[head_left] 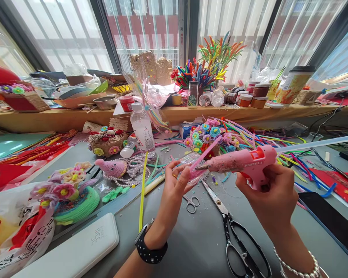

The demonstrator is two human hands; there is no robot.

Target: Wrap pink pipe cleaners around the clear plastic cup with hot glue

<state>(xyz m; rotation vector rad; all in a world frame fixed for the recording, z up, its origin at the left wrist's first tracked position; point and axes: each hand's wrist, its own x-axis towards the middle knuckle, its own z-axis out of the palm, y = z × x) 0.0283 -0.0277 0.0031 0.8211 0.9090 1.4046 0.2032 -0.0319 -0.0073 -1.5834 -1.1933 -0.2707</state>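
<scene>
My right hand (pixel 274 193) is closed round the handle of a pink hot glue gun (pixel 234 160), with a long clear glue stick (pixel 316 143) running out of its back. The gun's metal nozzle points left, close to the fingers of my left hand (pixel 175 181). Those fingers are closed on a pink pipe cleaner (pixel 209 150) whose free end slants up to the right. Behind them shows clear plastic (pixel 191 159); whether my left hand also grips it I cannot tell. Small scissors (pixel 192 204) and large black-handled scissors (pixel 229 224) lie below on the grey table.
Pipe-cleaner flowers (pixel 205 133) and loose pipe cleaners cover the back right. At left are a green pot of flowers (pixel 75 204), a white power bank (pixel 84 247), pearl beads and a clear bottle (pixel 142 129). A phone (pixel 333 220) lies right. Jars crowd the windowsill (pixel 174 114).
</scene>
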